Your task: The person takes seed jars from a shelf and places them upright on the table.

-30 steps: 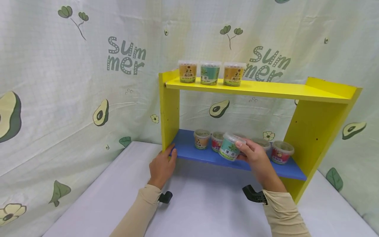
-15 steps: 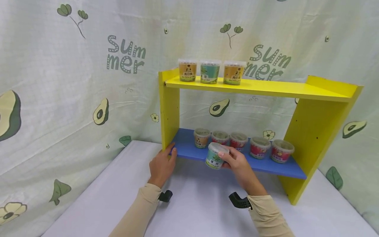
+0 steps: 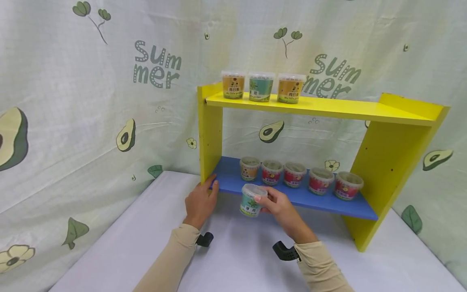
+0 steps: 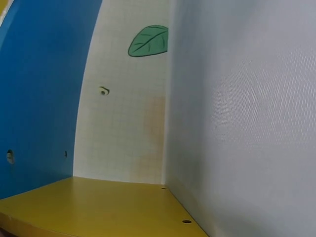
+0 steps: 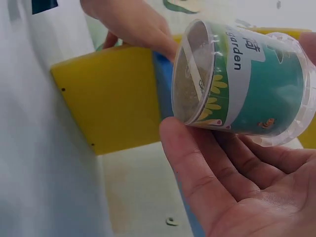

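My right hand (image 3: 282,209) pinches a clear-lidded plastic cup (image 3: 251,201) with a green label, thumb on the near side. It is held just in front of the blue lower shelf (image 3: 231,184), slightly tilted. Close up in the right wrist view, the cup (image 5: 266,91) lies across my fingers (image 5: 192,163), and its clear base shows a pale strip inside. My left hand (image 3: 200,205) grips the lower front corner of the yellow shelf unit (image 3: 211,138); some of its fingers are hidden behind the side panel. The left wrist view shows no hand clearly.
On the lower shelf stand an orange-label cup (image 3: 249,169) and several red-label cups (image 3: 271,173) in a row. The yellow top board (image 3: 335,106) carries two orange-label cups (image 3: 233,86) and one green-label cup (image 3: 260,87). A printed curtain (image 3: 160,121) hangs behind the white table (image 3: 233,259).
My right hand has carried the green-label cup left, down and out from the lower shelf, uncovering the red-label cups behind. The left hand keeps its hold on the shelf unit.
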### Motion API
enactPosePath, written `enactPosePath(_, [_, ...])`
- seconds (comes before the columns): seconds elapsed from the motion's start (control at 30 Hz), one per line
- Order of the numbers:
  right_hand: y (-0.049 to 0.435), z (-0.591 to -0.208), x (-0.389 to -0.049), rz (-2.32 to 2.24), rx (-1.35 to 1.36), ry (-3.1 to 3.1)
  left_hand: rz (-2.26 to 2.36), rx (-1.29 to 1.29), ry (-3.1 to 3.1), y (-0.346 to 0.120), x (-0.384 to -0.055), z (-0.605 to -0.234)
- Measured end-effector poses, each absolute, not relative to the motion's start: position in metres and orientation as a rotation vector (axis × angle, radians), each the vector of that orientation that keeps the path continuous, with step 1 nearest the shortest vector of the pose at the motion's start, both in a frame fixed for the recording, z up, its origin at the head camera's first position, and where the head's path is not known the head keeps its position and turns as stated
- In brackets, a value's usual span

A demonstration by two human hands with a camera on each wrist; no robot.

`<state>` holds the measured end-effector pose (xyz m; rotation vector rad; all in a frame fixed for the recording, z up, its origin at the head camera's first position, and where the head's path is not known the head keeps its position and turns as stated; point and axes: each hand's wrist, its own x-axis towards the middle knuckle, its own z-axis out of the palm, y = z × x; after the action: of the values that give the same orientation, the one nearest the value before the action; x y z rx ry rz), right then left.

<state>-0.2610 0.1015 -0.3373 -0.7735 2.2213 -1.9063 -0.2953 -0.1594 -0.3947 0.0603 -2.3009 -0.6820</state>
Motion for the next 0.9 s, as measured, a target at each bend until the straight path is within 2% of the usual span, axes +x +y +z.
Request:
enactPosePath(0.53, [0.079, -0.377, -0.265, -1.710, -0.776, 2.204, -0.661, 0.036, -2.271, -0.159, -0.294, -0.394])
enactPosePath(0.9, [0.074, -0.388, -0.270, -1.678, -0.720, 2.211, -0.659, 0.039, -2.285, -0.160, -0.295, -0.395])
